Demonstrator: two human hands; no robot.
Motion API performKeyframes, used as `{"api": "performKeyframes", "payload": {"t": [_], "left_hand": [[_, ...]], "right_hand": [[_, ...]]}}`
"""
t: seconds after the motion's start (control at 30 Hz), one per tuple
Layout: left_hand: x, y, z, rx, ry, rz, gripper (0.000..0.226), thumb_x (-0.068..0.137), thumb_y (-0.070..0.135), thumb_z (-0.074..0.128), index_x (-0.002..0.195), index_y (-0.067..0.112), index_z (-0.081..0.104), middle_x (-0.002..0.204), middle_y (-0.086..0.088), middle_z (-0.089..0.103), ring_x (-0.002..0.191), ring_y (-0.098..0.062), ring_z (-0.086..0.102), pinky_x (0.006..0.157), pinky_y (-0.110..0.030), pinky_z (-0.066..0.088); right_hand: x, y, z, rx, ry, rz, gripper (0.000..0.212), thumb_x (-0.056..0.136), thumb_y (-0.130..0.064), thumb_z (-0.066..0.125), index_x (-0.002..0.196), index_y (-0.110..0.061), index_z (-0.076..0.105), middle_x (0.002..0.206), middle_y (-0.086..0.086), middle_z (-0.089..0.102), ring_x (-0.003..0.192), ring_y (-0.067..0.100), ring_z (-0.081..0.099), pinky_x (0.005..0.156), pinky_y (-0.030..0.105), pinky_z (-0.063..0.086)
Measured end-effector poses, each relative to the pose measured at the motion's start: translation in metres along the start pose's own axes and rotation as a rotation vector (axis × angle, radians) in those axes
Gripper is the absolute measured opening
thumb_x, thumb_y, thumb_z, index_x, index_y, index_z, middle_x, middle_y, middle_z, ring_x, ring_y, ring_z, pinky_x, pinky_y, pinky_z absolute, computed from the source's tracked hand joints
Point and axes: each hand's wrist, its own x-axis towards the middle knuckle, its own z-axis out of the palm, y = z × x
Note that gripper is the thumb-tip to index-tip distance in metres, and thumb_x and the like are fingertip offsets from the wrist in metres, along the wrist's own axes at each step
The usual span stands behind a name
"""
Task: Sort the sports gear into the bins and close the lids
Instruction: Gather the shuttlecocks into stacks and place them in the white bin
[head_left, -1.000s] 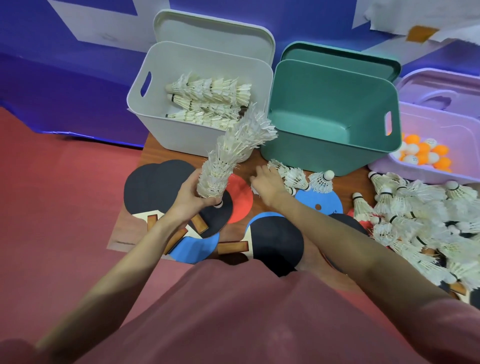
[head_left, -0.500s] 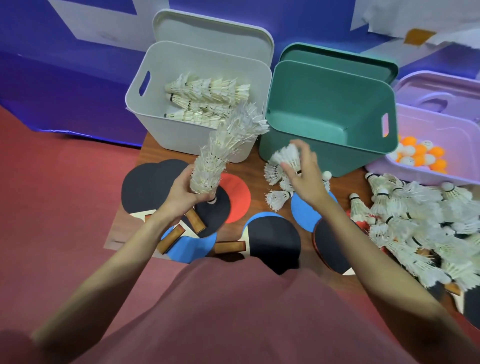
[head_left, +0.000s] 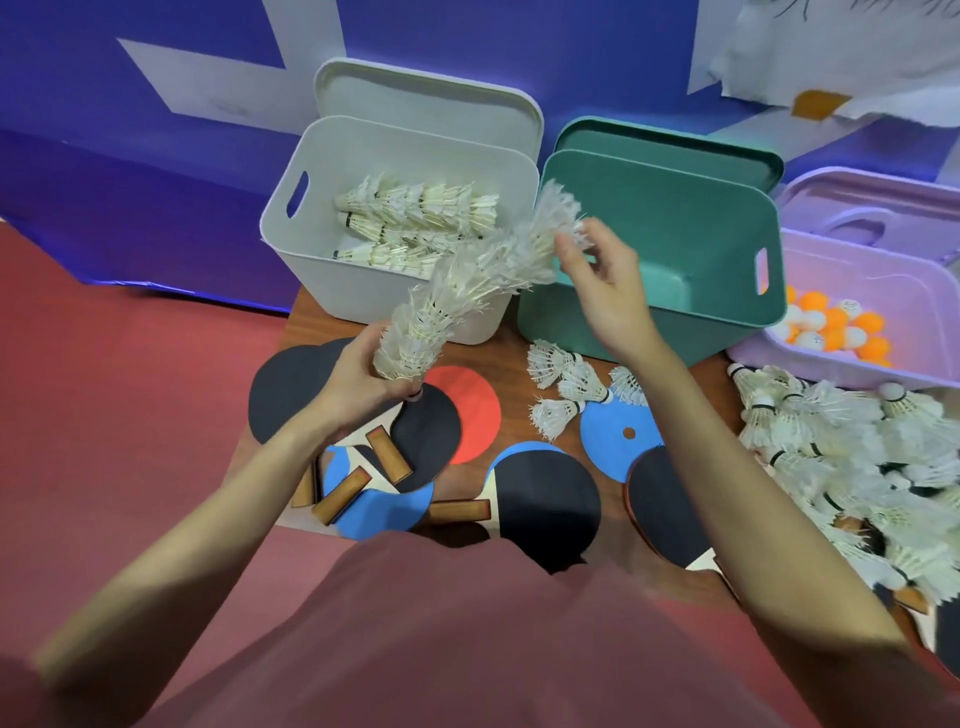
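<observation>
Shuttlecock nesting is in hand: the stack (head_left: 467, 291) is gripped at its base by the left hand (head_left: 358, 384); its top is pinched by the right hand (head_left: 602, 280). Next, placement in the white bin (head_left: 291, 244) at 11 o'clock is judged due.

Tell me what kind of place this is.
Probably a staged sorting setup indoors, not a sports hall: a small wooden table on red flooring, a blue backdrop behind the lidded bins.
</observation>
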Motion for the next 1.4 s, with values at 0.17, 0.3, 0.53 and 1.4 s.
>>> {"api": "performKeyframes", "payload": {"t": [0.17,0.3,0.53,1.4], "left_hand": [[0.023,0.038,-0.036,0.185,0.014,0.074,0.066,0.061,-0.009,0.076,0.119,0.017,0.055,0.098,-0.008,0.063,0.083,-0.014,0.058,0.068,-0.017,0.049],[0.065,0.089,-0.067,0.427,0.096,0.208,0.069,0.07,-0.007,0.073,0.129,0.017,0.047,0.11,-0.005,0.055,0.082,-0.02,0.053,0.063,-0.018,0.043],[0.148,0.106,-0.095,0.951,0.009,0.286,0.066,0.073,-0.004,0.067,0.134,0.01,0.044,0.121,-0.022,0.056,0.112,-0.039,0.052,0.083,-0.037,0.04],[0.27,0.012,-0.102,1.326,-0.218,0.221,0.062,0.084,-0.004,0.05,0.138,0.026,0.043,0.112,-0.015,0.044,0.102,-0.033,0.046,0.08,-0.039,0.041]], "right_hand": [[0.02,-0.003,-0.004,-0.097,0.101,0.064,0.018,0.094,-0.024,0.054,0.089,-0.012,0.065,0.117,0.001,0.041,0.114,0.015,0.035,0.102,0.022,0.03],[0.057,-0.019,-0.018,-0.053,0.13,-0.042,0.02,0.086,-0.027,0.058,0.074,-0.013,0.065,0.079,-0.008,0.049,0.078,0.004,0.045,0.07,0.023,0.036],[0.097,0.005,0.002,-0.001,0.024,0.149,0.046,0.077,0.006,0.066,0.106,-0.016,0.038,0.083,0.01,0.064,0.062,0.007,0.055,0.062,0.021,0.045],[0.159,0.081,0.11,-0.616,-0.176,0.505,0.037,0.077,0.013,0.054,0.11,-0.001,0.056,0.117,0.014,0.056,0.11,0.029,0.051,0.087,0.033,0.042]]}}
